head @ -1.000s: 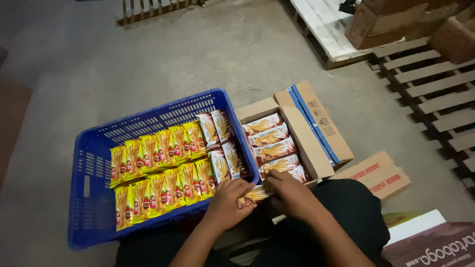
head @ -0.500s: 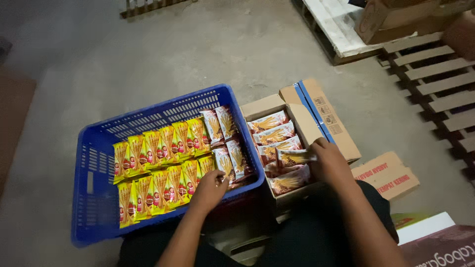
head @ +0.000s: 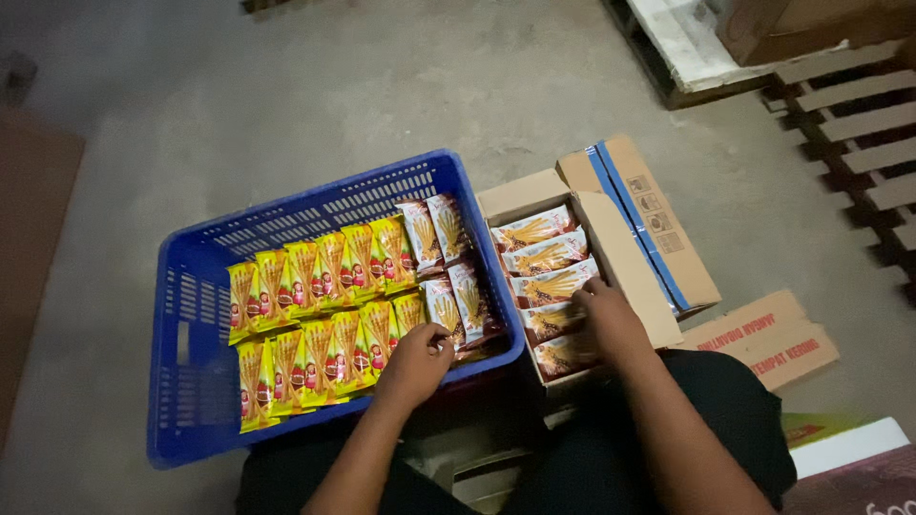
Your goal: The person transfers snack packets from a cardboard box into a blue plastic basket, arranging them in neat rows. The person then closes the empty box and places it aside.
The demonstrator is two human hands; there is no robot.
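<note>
The blue crate (head: 181, 381) sits on the concrete floor (head: 286, 105), its bed lined with two rows of yellow packets (head: 315, 315) and a few brown ones (head: 448, 286) at the right end. Touching its right wall stands an open carton (head: 620, 257) with a blue tape stripe on its flap, holding stacked brown packets. A flattened box (head: 763, 334) with red lettering lies beside it.

The left hand (head: 415, 362) curls on a packet at the crate's near edge. The right hand (head: 606, 319) rests in the carton, fingers bent over the packets; a firm grip I cannot tell. Packets are best seated flat, edges flush with their neighbours.
</note>
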